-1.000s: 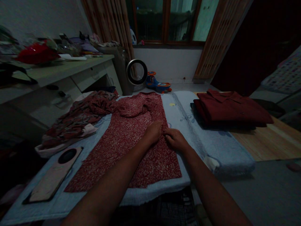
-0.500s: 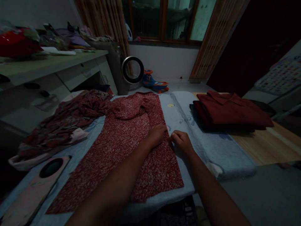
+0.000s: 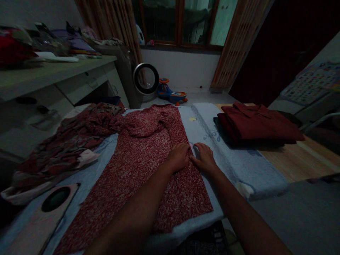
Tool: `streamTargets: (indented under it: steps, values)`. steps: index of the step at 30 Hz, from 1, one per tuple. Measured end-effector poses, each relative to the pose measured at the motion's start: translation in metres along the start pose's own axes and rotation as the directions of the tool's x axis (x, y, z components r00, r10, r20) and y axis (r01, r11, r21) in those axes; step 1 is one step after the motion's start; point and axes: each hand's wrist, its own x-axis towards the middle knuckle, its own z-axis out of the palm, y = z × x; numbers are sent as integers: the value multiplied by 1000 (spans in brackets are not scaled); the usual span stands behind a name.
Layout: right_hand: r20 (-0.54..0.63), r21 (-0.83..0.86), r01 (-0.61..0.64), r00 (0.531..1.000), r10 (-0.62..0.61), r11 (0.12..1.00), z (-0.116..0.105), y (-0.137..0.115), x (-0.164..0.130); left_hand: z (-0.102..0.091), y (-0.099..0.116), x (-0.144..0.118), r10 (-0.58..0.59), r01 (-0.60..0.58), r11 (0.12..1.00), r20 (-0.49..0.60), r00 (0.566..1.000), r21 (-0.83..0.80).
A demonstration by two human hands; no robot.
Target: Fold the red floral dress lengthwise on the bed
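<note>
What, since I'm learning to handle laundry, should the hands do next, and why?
Probably close the right hand lightly on the near-side cloth of the patterned red garment: it looks open at the garment's right edge, where the left hand rests with curled fingers.

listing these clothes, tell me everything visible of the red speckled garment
The red garment, flecked with white, looks like fabric. It lies spread on the pale blue cover, widening toward the person, bunched near its far end. The left hand rests on its picture-right side; the right hand has its thumb at that edge.
</note>
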Motion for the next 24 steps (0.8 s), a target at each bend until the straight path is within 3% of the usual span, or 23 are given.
streamTargets:
  steps: [9, 17, 24]
  values:
    - [104, -178, -72, 990, 91, 981, 1, 17, 41, -1, 4, 0, -14, 14, 999, 9, 1000, -36]
    - [150, -157, -73, 984, 97, 985, 15, 24, 87, 3, 2, 0, -61, 59, 994, -24, 998, -93]
    - [142, -150, -140, 977, 162, 979, 21, 18, 123, -6, 5, 3, -91, 94, 995, 64, 994, -41]
